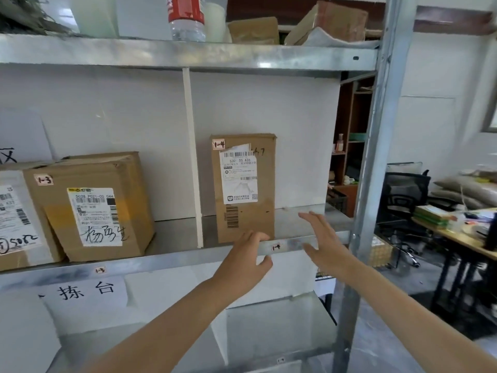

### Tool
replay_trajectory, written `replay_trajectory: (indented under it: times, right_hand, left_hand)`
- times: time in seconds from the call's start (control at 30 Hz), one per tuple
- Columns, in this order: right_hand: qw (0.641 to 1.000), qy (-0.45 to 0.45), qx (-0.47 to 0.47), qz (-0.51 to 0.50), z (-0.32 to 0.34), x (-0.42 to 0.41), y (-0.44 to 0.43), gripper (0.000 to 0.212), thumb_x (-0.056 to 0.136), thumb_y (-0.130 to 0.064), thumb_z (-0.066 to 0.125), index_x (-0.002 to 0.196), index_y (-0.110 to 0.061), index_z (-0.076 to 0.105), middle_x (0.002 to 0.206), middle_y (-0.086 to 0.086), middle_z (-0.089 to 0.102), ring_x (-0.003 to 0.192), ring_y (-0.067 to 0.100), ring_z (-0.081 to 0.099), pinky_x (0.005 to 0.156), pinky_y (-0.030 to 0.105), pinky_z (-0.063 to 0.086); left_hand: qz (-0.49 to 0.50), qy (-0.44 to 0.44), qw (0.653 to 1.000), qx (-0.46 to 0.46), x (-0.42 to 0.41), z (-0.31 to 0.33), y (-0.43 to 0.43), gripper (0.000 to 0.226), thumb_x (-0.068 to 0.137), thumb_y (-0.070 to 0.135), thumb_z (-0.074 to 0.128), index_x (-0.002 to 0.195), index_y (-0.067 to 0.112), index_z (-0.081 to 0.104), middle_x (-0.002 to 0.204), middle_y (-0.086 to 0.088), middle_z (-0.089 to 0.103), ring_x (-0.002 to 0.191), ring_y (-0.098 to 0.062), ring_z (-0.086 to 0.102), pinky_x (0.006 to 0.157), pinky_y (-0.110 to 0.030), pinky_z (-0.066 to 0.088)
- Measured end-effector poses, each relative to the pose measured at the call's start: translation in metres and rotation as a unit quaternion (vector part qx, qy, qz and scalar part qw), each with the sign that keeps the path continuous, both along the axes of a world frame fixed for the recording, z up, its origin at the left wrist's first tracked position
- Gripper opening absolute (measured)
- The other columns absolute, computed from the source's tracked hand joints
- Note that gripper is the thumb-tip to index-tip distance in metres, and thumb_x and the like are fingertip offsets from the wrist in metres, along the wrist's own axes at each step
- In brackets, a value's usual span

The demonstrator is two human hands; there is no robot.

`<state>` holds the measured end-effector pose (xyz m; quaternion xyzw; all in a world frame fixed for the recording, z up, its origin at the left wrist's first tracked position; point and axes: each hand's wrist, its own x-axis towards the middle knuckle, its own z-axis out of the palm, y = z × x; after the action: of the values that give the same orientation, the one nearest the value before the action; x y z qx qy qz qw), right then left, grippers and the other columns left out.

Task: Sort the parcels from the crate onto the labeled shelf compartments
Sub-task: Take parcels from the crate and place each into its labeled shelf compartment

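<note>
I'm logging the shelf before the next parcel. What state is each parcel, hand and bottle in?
Parcel marked 1-4: standing upright in compartment 1-4.
Parcel marked 1-3: closed, top crumpled, in compartment 1-3.
Left hand: open, at the shelf rim, holding nothing.
Right hand: open, fingers spread, holding nothing.
Bottle: upright on the top shelf.

**A:** What does the room look like on the right?

**B:** A white wall [435,76] in bright, even light, above a grey floor [390,327]. A black mesh office chair [406,195] stands beside a wooden desk [457,239] cluttered with papers and a stack of green books [430,215].

**A:** And further back?

**B:** A brown wooden bookcase [352,146] holds small items. Pale stuffed sacks [465,189] are piled behind the desk.
</note>
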<state>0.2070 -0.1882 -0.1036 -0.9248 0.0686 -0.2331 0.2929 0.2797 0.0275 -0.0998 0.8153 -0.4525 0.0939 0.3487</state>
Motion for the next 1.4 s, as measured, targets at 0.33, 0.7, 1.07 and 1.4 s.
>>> replay_trajectory:
  times: [0.33, 0.7, 1.07, 1.4]
  right_hand:
    - [0.945, 0.186, -0.164, -0.211, -0.013, -0.189, -0.057, 0.064, 0.100, -0.038, 0.047, 0.155, -0.027, 0.017, 0.163, -0.008, 0.009, 0.149, 0.010, 0.007, 0.120, 0.029, -0.001]
    - [0.887, 0.219, -0.120, -0.388, -0.018, -0.374, -0.106, 0.059, 0.101, -0.040, 0.045, 0.154, -0.030, 0.021, 0.164, -0.007, 0.012, 0.150, 0.007, 0.003, 0.119, 0.030, -0.008]
    - [0.866, 0.175, -0.012, -0.469, -0.037, -0.466, -0.203, 0.055, 0.099, -0.042, 0.049, 0.149, -0.024, 0.035, 0.151, -0.002, 0.036, 0.139, 0.023, 0.037, 0.111, 0.036, 0.033]
    - [0.853, 0.123, 0.281, -0.421, -0.094, -0.437, -0.252, 0.075, 0.095, -0.061, 0.043, 0.152, -0.014, 0.030, 0.146, 0.004, 0.047, 0.119, 0.017, 0.052, 0.084, 0.028, 0.043]
  left_hand:
    - [-0.174, -0.053, 0.980, 0.084, -0.075, -0.017, -0.119, 0.048, 0.095, 0.032, 0.054, 0.138, 0.014, 0.043, 0.139, -0.001, 0.044, 0.129, -0.016, 0.039, 0.107, -0.029, 0.034]
    - [-0.339, -0.115, 0.926, 0.122, -0.216, -0.029, -0.251, 0.058, 0.094, 0.043, 0.051, 0.142, 0.014, 0.035, 0.144, -0.001, 0.036, 0.135, -0.019, 0.029, 0.113, -0.033, 0.027]
    - [-0.365, -0.153, 0.904, 0.165, -0.284, -0.026, -0.371, 0.059, 0.096, 0.044, 0.049, 0.145, 0.017, 0.032, 0.149, 0.002, 0.033, 0.139, -0.016, 0.026, 0.112, -0.033, 0.026]
    - [-0.284, -0.049, 0.921, 0.263, -0.272, -0.077, -0.434, 0.060, 0.096, 0.048, 0.047, 0.145, 0.015, 0.034, 0.149, -0.001, 0.036, 0.138, -0.018, 0.030, 0.108, -0.035, 0.032]
